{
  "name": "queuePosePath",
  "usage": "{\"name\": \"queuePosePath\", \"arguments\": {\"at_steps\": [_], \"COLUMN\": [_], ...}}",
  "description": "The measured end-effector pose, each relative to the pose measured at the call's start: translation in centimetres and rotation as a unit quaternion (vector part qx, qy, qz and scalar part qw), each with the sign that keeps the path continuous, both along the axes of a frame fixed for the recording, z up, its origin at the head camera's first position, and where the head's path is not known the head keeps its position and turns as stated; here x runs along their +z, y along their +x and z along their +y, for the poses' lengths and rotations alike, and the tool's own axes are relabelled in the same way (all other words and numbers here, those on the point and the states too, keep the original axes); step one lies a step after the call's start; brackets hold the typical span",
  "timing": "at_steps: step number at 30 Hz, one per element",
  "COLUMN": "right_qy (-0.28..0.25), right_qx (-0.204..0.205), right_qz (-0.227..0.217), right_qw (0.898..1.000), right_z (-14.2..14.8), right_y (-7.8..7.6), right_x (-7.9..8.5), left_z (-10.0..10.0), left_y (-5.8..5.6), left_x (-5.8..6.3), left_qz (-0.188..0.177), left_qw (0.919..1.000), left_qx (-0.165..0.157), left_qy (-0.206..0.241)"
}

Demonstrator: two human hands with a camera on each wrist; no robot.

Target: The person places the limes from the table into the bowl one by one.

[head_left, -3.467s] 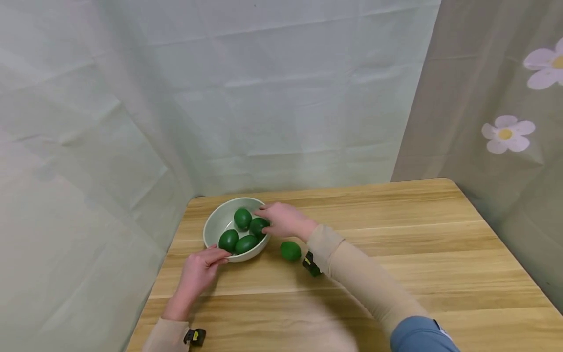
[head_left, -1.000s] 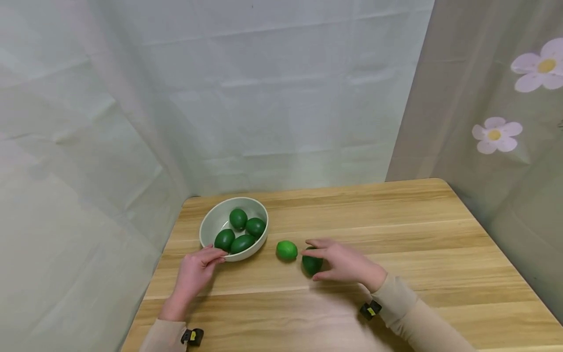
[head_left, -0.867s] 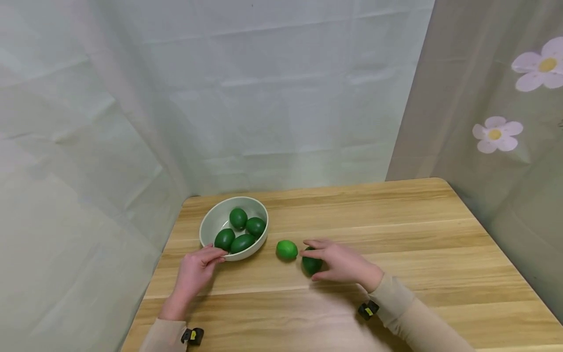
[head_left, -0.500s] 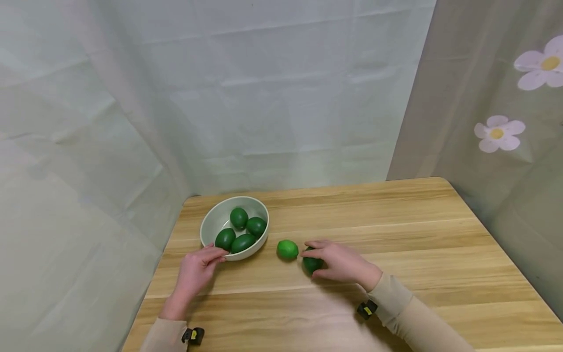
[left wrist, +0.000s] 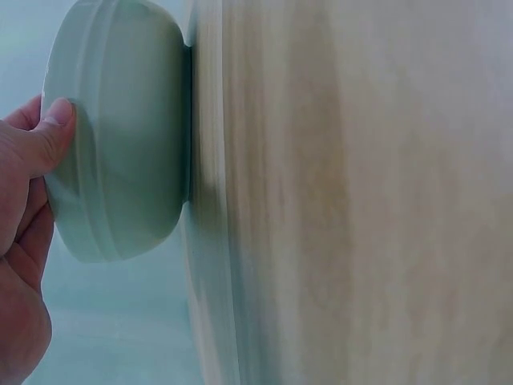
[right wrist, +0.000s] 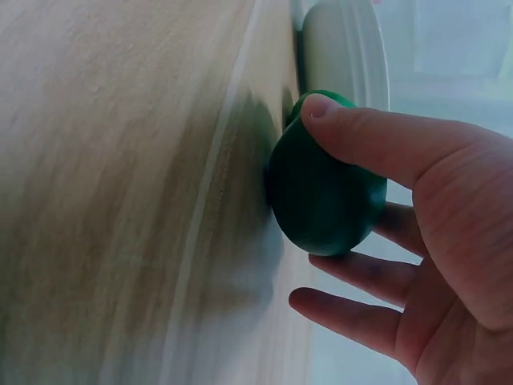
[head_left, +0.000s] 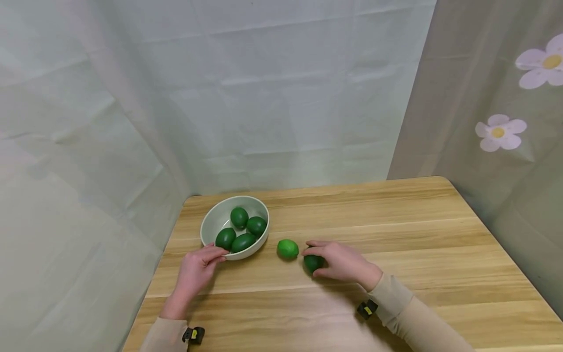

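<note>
My left hand [head_left: 195, 271] pinches the near-left rim of a pale green bowl [head_left: 211, 222], thumb outside, as the left wrist view shows. Several dark green avocados [head_left: 239, 217] lie inside the bowl. Right of it, a brighter green lime [head_left: 288, 249] lies on the table. Just beyond the lime, my right hand [head_left: 345, 264] holds another dark green avocado [right wrist: 325, 188] with thumb and fingers about its sides, low at the table surface. In the right wrist view two fingers extend below the avocado, and the lime is mostly hidden behind it.
The wood-grain table [head_left: 418, 244] stretches to the right of my right hand. A pale curtain [head_left: 286, 98] hangs behind its back edge and along the left side. A flower-patterned curtain [head_left: 501, 133] hangs at the right.
My right hand has left the avocado in the bowl, moved right to the one on the table, and its fingers have drawn in around it. My left hand stays on the rim.
</note>
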State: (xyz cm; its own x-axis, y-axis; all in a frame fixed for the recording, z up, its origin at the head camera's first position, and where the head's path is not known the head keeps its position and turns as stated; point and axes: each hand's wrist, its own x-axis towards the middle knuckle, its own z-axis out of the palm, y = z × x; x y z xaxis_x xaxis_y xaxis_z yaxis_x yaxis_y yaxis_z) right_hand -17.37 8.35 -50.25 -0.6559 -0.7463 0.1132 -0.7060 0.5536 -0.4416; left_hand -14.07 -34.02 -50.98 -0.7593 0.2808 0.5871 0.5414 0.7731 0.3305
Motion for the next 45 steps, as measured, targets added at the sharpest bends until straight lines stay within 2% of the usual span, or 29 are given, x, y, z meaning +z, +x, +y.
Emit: {"name": "queuePosePath", "arguments": {"at_steps": [29, 45], "right_qy": [-0.022, -0.033], "right_qx": [0.001, 0.000], "right_qz": [-0.020, -0.015], "right_qw": [1.000, 0.999], "right_z": [0.0, 0.0], "right_y": [-0.1, -0.6], "right_x": [0.1, 0.8], "left_z": [-0.1, -0.1], "left_y": [-0.1, 0.0], "left_x": [-0.3, 0.0], "left_qz": [-0.003, -0.016], "left_qw": [1.0000, 0.9998], "left_qx": [0.002, 0.005], "left_qy": [0.003, 0.008]}}
